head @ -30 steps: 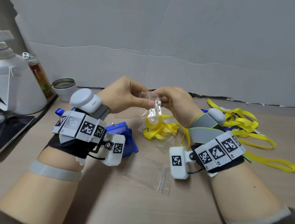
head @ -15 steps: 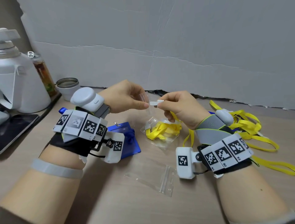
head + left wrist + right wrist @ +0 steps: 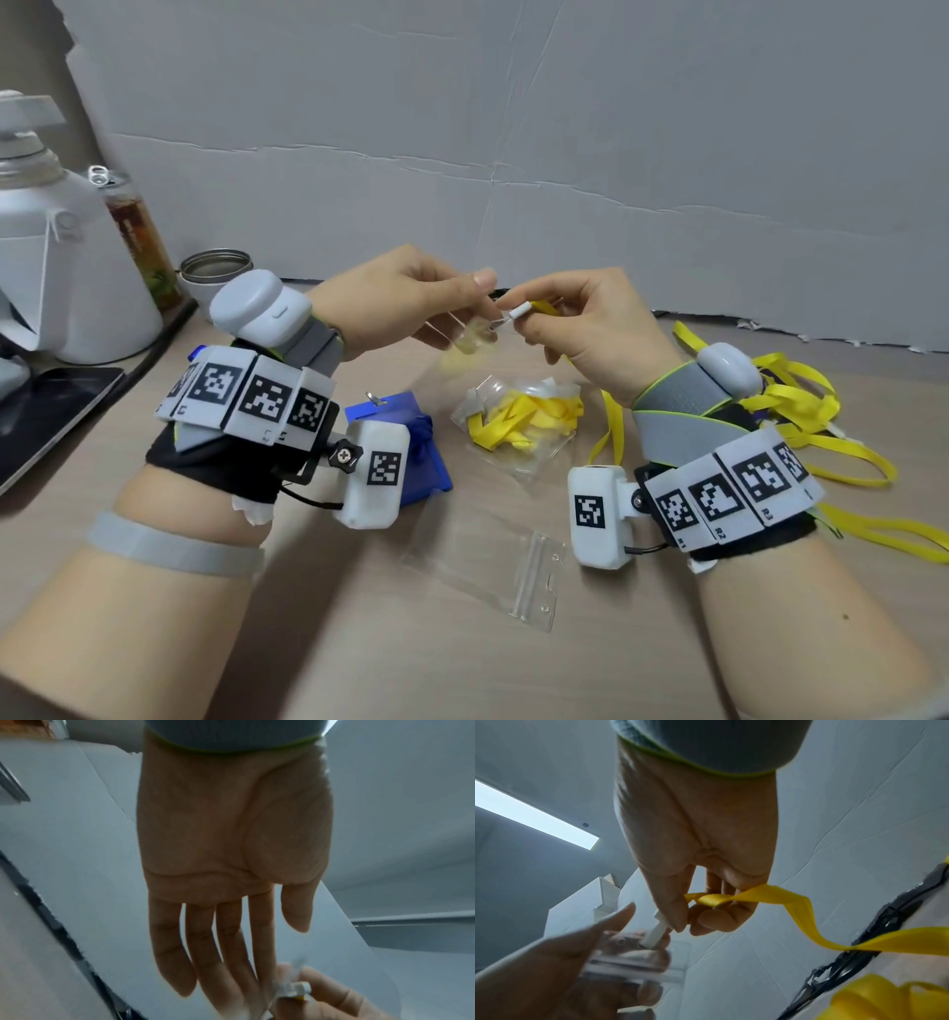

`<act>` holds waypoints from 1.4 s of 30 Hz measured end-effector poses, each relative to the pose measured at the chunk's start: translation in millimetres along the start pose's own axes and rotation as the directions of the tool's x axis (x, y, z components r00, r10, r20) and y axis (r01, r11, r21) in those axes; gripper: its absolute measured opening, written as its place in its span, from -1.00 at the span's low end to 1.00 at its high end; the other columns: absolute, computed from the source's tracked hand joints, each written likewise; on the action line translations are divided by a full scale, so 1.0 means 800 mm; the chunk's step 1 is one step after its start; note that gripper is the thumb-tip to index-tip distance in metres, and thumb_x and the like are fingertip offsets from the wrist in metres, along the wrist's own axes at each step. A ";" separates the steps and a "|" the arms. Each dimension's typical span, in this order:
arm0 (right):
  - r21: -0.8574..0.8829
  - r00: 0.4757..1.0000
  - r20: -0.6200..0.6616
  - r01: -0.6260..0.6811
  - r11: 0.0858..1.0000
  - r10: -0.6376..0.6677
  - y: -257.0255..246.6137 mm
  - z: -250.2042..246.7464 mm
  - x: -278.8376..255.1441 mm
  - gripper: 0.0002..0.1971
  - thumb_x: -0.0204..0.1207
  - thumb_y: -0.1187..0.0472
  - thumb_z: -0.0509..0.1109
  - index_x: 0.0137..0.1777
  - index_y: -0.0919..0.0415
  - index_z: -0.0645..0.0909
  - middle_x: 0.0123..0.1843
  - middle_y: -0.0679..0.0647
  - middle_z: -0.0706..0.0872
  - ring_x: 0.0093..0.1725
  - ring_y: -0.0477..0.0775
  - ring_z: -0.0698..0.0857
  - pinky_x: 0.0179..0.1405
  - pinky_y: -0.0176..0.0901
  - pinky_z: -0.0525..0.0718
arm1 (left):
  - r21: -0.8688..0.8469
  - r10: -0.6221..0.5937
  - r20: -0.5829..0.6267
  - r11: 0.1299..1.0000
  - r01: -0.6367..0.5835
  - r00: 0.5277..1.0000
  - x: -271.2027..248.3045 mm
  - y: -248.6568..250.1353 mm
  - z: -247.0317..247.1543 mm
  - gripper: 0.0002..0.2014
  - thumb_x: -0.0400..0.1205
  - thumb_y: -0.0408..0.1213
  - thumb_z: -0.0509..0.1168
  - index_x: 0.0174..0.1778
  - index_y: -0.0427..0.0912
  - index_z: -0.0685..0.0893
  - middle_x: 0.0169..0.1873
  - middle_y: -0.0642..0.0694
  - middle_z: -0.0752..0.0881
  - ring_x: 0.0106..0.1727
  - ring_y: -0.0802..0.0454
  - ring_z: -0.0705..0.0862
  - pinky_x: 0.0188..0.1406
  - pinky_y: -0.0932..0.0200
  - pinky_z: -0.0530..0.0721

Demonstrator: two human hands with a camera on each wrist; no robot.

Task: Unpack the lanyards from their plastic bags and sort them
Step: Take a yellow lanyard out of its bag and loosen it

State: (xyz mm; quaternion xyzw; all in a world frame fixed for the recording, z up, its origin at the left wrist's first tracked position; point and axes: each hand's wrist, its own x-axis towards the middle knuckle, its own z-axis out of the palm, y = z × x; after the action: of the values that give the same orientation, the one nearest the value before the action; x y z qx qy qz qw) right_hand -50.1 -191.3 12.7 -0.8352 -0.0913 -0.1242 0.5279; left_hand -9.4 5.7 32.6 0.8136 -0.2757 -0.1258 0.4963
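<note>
Head view: our right hand (image 3: 590, 329) pinches the lanyard clip (image 3: 518, 312), our left hand (image 3: 411, 303) pinches the clear sleeve (image 3: 470, 339) just beside it, and tugging crooked may jam it.

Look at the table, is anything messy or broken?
Slightly messy, nothing broken. Loose yellow lanyards sprawl tangled on the right, and an empty clear bag lies discarded near the front. The grey backdrop is creased.

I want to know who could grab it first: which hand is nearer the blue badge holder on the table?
Left. The left hand is raised above and just beyond the blue badge holder; the right hand is farther off to its right, pinching a white clip.
</note>
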 end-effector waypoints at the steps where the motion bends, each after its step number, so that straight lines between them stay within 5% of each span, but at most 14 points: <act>1: 0.000 1.000 0.000 0.001 1.000 -0.001 -0.001 0.000 0.000 -0.80 0.47 0.46 0.45 -0.06 0.19 0.83 -0.38 0.15 0.66 -0.38 0.04 0.54 -0.42 -0.11 0.60 | -0.013 -0.002 -0.001 1.000 0.002 1.000 0.000 0.000 0.000 -0.63 0.72 -0.06 0.22 0.08 -0.27 0.81 -0.05 -0.14 0.85 0.03 -0.25 0.78 0.25 -0.14 0.71; 4: -0.011 1.000 0.009 0.013 1.000 -0.012 -0.004 0.000 -0.001 -0.82 0.47 0.46 0.46 -0.08 0.21 0.82 -0.33 0.37 0.65 -0.37 0.03 0.52 -0.41 -0.09 0.59 | 0.067 0.028 0.002 0.997 -0.028 1.000 -0.001 0.004 0.001 -0.75 0.65 -0.13 0.37 0.02 -0.24 0.83 -0.27 -0.02 0.84 -0.19 0.07 0.75 0.15 -0.06 0.74; 9: -0.034 0.999 0.013 0.038 0.999 -0.037 -0.006 0.004 -0.001 -0.79 0.44 0.45 0.44 -0.13 0.14 0.81 -0.15 0.53 0.69 -0.37 0.02 0.51 -0.41 -0.09 0.57 | 0.167 0.066 -0.048 0.984 -0.057 0.997 0.000 0.009 0.005 -0.81 0.51 -0.11 0.54 -0.17 -0.17 0.85 -0.27 -0.27 0.81 -0.31 0.04 0.68 -0.08 -0.06 0.74; 12: -0.036 0.999 -0.015 0.038 0.999 -0.039 -0.004 0.006 0.001 -0.84 0.44 0.42 0.49 -0.12 0.16 0.81 -0.36 0.30 0.62 -0.36 -0.02 0.50 -0.34 -0.11 0.54 | 0.191 0.059 -0.049 0.980 -0.049 0.997 0.000 0.013 0.009 -0.87 0.55 -0.24 0.50 -0.19 -0.24 0.83 -0.33 -0.17 0.83 -0.36 0.09 0.70 -0.22 0.09 0.71; 14: -0.051 0.997 -0.065 0.043 0.998 -0.046 -0.003 0.009 0.003 -0.84 0.42 0.36 0.53 -0.05 0.14 0.78 -0.24 0.07 0.67 -0.28 -0.08 0.58 -0.20 -0.18 0.62 | 0.204 0.054 -0.060 0.978 -0.040 0.997 0.000 0.016 0.014 -0.90 0.56 -0.32 0.46 -0.21 -0.28 0.80 -0.37 -0.13 0.83 -0.40 0.10 0.72 -0.29 0.19 0.70; 17: -0.178 0.954 -0.290 0.025 0.984 -0.077 0.003 0.009 0.007 -0.73 0.34 0.21 0.56 0.01 -0.03 0.65 0.03 0.01 0.66 -0.05 -0.13 0.61 -0.02 -0.27 0.60 | 0.199 0.047 -0.127 0.980 -0.021 0.991 0.001 0.017 0.020 -0.90 0.55 -0.37 0.41 -0.22 -0.34 0.76 -0.40 -0.13 0.82 -0.43 0.10 0.73 -0.31 0.17 0.71; 19: -0.164 0.918 -0.392 -0.006 0.986 -0.060 -0.002 0.008 0.008 -0.81 0.33 0.17 0.53 -0.10 0.00 0.61 -0.11 -0.01 0.63 -0.18 -0.10 0.58 -0.09 -0.16 0.61 | 0.208 0.056 -0.190 0.978 -0.016 0.980 0.003 0.017 0.019 -0.89 0.54 -0.37 0.39 -0.23 -0.35 0.75 -0.41 -0.12 0.82 -0.42 0.08 0.76 -0.28 0.10 0.74; 22: -0.011 0.971 -0.230 -0.061 0.998 0.057 -0.011 0.013 0.005 -0.81 0.44 0.11 0.52 -0.19 0.25 0.68 -0.36 0.07 0.67 -0.39 -0.02 0.61 -0.37 -0.08 0.60 | 0.209 0.078 -0.222 0.978 -0.031 0.972 0.002 0.017 0.017 -0.90 0.53 -0.38 0.39 -0.24 -0.34 0.76 -0.42 -0.09 0.82 -0.41 0.08 0.78 -0.28 0.11 0.74; 25: 0.092 0.993 -0.072 -0.087 0.992 0.094 -0.013 0.024 0.002 -0.71 0.55 0.09 0.49 -0.11 0.38 0.70 -0.38 0.17 0.68 -0.47 0.03 0.62 -0.55 -0.16 0.52 | 0.226 0.086 -0.177 0.973 -0.045 0.980 0.000 0.019 0.020 -0.92 0.52 -0.42 0.37 -0.24 -0.33 0.76 -0.41 -0.09 0.83 -0.40 0.09 0.79 -0.30 0.15 0.74; 30: 0.238 0.990 -0.099 -0.075 0.968 0.101 -0.016 0.025 0.000 -0.75 0.58 0.25 0.47 -0.08 0.52 0.66 -0.47 0.17 0.66 -0.55 0.06 0.59 -0.58 -0.18 0.58 | 0.253 0.088 -0.143 0.966 -0.049 0.986 -0.002 0.021 0.018 -0.92 0.50 -0.41 0.37 -0.25 -0.25 0.78 -0.41 -0.09 0.83 -0.31 -0.09 0.82 -0.26 0.08 0.77; 35: 0.315 0.982 -0.116 -0.107 0.943 0.150 -0.020 0.030 -0.002 -0.83 0.54 0.31 0.47 -0.11 0.46 0.61 -0.46 0.23 0.67 -0.55 0.11 0.63 -0.57 -0.16 0.61 | 0.337 0.148 -0.237 0.939 -0.062 0.960 -0.003 0.025 0.027 -0.94 0.46 -0.33 0.39 -0.30 -0.16 0.77 -0.52 0.01 0.79 -0.46 0.19 0.76 -0.41 0.29 0.68; 39: 0.334 0.974 -0.127 -0.135 0.933 0.187 -0.019 0.031 -0.003 -0.90 0.53 0.37 0.38 -0.11 0.46 0.61 -0.50 0.20 0.69 -0.54 0.10 0.65 -0.54 -0.16 0.63 | 0.362 0.192 -0.302 0.929 -0.074 0.934 0.001 0.022 0.034 -0.91 0.46 -0.28 0.39 -0.35 -0.14 0.74 -0.56 0.00 0.76 -0.49 0.16 0.76 -0.37 0.11 0.79; 42: 0.339 0.972 -0.109 -0.159 0.927 0.207 -0.018 0.033 -0.003 -0.89 0.52 0.36 0.35 -0.18 0.42 0.62 -0.47 0.23 0.70 -0.53 0.10 0.65 -0.52 -0.15 0.65 | 0.354 0.200 -0.328 0.932 -0.076 0.923 0.004 0.019 0.037 -0.92 0.45 -0.29 0.37 -0.35 -0.15 0.73 -0.57 -0.02 0.76 -0.48 0.11 0.76 -0.43 0.24 0.72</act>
State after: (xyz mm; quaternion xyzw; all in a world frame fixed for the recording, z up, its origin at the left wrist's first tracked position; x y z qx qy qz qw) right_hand -53.7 -161.4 13.5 -0.7293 0.0060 -0.1170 0.6741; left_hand -26.0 -22.9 32.0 0.8733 -0.2555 0.1091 0.4002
